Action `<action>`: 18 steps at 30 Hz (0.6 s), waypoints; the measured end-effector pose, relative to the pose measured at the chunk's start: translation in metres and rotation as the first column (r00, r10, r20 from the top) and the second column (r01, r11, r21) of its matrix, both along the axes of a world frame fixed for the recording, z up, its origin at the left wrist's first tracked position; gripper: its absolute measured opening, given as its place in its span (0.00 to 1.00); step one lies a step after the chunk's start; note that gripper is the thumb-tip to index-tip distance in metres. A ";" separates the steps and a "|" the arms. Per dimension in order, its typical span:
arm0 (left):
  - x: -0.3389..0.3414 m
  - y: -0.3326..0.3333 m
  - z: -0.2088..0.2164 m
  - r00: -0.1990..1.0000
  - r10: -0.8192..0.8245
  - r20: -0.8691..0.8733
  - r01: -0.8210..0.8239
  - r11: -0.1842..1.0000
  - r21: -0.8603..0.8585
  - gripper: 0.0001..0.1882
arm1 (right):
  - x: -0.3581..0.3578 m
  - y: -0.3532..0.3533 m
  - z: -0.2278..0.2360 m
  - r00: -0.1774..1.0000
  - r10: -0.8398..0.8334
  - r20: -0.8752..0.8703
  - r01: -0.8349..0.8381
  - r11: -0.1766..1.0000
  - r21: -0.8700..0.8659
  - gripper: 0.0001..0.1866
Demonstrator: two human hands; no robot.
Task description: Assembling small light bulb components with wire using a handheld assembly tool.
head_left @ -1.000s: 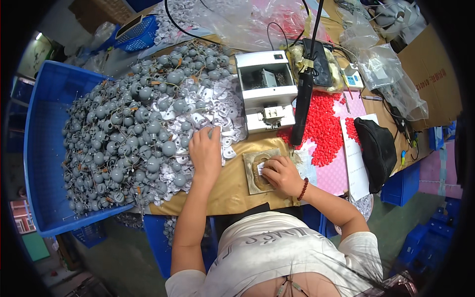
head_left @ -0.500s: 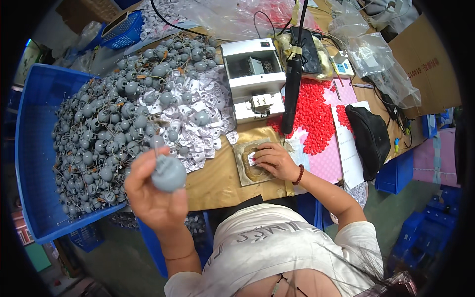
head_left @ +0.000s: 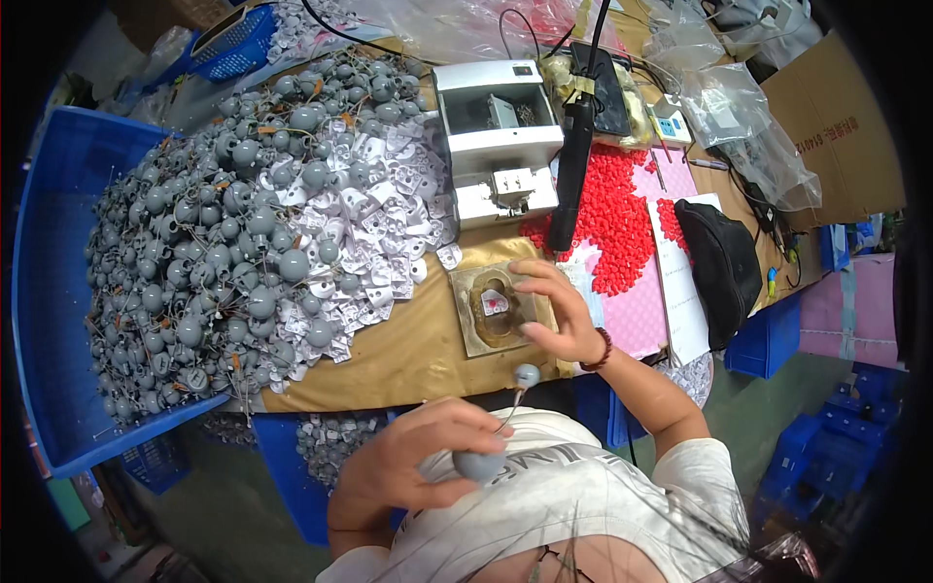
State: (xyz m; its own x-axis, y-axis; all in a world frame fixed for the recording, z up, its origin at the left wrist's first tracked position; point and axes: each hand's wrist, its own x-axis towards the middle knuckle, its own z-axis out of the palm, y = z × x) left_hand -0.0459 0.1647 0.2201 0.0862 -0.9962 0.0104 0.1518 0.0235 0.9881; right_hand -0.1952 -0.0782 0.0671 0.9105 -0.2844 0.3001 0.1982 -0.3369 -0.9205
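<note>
My left hand (head_left: 413,452) is low in front of my shirt, its fingers around a grey ball part (head_left: 479,464). From that part a thin wire rises to a smaller grey ball (head_left: 527,375). My right hand (head_left: 564,316) has its fingers apart at the right edge of a square fixture plate (head_left: 468,335) with a rounded recess. Inside the recess lies a small white plastic piece (head_left: 492,297) with a red spot on it. Nothing shows between my right fingers.
Grey ball parts (head_left: 194,272) heap up at left beside a blue bin (head_left: 58,291), next to white plastic pieces (head_left: 379,223). Behind the plate stand a white screw feeder box (head_left: 501,146) and a hanging black electric screwdriver (head_left: 573,175). Red pieces (head_left: 617,223) and a black pouch (head_left: 721,272) are at right.
My left hand has come down and right with the grey ball part, and the smaller ball on its wire now shows. My right hand has drawn back from the recess, fingers spread, uncovering the white piece.
</note>
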 end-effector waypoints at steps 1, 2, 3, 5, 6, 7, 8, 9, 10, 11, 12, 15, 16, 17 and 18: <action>-0.001 -0.002 -0.016 0.998 -0.057 -0.008 0.057 0.998 -0.025 0.21 | -0.003 0.002 0.003 0.988 0.151 0.011 -0.147 0.937 0.317 0.32; -0.008 -0.004 -0.035 0.996 0.006 -0.087 -0.008 1.000 -0.018 0.22 | -0.009 0.002 0.007 0.953 0.303 0.012 -0.268 0.822 0.502 0.31; -0.016 -0.006 -0.056 0.984 0.071 -0.165 -0.073 0.997 -0.004 0.22 | -0.015 0.002 0.010 0.900 0.436 0.022 -0.333 0.654 0.680 0.30; -0.029 -0.008 -0.091 0.941 0.175 -0.290 -0.173 0.984 0.035 0.24 | -0.026 0.001 0.018 0.845 0.514 -0.144 -0.200 0.554 0.808 0.28; -0.035 -0.008 -0.102 0.870 0.266 -0.414 -0.241 0.964 0.112 0.22 | -0.028 -0.001 0.018 0.822 0.476 -0.311 -0.068 0.626 0.777 0.26; -0.038 -0.008 -0.113 0.845 0.312 -0.435 -0.256 0.949 0.184 0.21 | -0.027 -0.005 0.014 0.837 0.410 -0.362 -0.027 0.693 0.721 0.23; -0.042 -0.009 -0.125 0.844 0.362 -0.395 -0.285 0.928 0.240 0.20 | -0.025 -0.009 0.008 0.848 0.340 -0.407 0.014 0.753 0.658 0.19; -0.048 -0.009 -0.138 0.840 0.408 -0.357 -0.312 0.902 0.298 0.19 | -0.024 -0.007 0.004 0.875 0.252 -0.412 -0.039 0.888 0.459 0.17; -0.055 -0.014 -0.147 0.855 0.454 -0.252 -0.363 0.870 0.335 0.18 | -0.020 -0.006 0.000 0.904 0.143 -0.403 -0.055 0.974 0.222 0.14; -0.058 -0.015 -0.154 0.879 0.471 -0.074 -0.433 0.853 0.293 0.17 | -0.014 -0.006 -0.003 0.950 0.083 -0.302 -0.094 0.995 -0.023 0.14; -0.062 -0.017 -0.161 0.865 0.489 0.111 -0.500 0.829 0.250 0.17 | -0.009 -0.005 -0.006 0.982 0.050 -0.183 -0.099 0.958 -0.269 0.14; -0.056 -0.030 -0.166 0.625 0.456 0.633 -0.557 0.829 -0.048 0.16 | 0.003 0.000 -0.013 0.988 -0.005 -0.157 -0.084 0.826 -0.557 0.20; -0.055 -0.035 -0.167 0.576 0.444 0.686 -0.551 0.831 -0.075 0.17 | 0.008 -0.001 -0.011 0.989 -0.017 -0.148 -0.085 0.752 -0.653 0.20; -0.055 -0.037 -0.168 0.523 0.430 0.736 -0.542 0.834 -0.102 0.17 | 0.012 -0.001 -0.011 0.993 -0.015 -0.113 -0.068 0.711 -0.699 0.21; -0.057 -0.038 -0.170 0.521 0.417 0.745 -0.534 0.840 -0.098 0.17 | 0.014 -0.001 -0.013 0.993 0.000 -0.121 -0.088 0.691 -0.718 0.21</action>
State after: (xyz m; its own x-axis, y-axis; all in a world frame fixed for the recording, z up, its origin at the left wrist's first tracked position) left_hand -0.1030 0.1267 0.0505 0.5695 -0.8046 0.1684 -0.5920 -0.2594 0.7630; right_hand -0.1812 -0.0789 0.0536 0.9540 0.0202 0.2993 0.1488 -0.8982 -0.4136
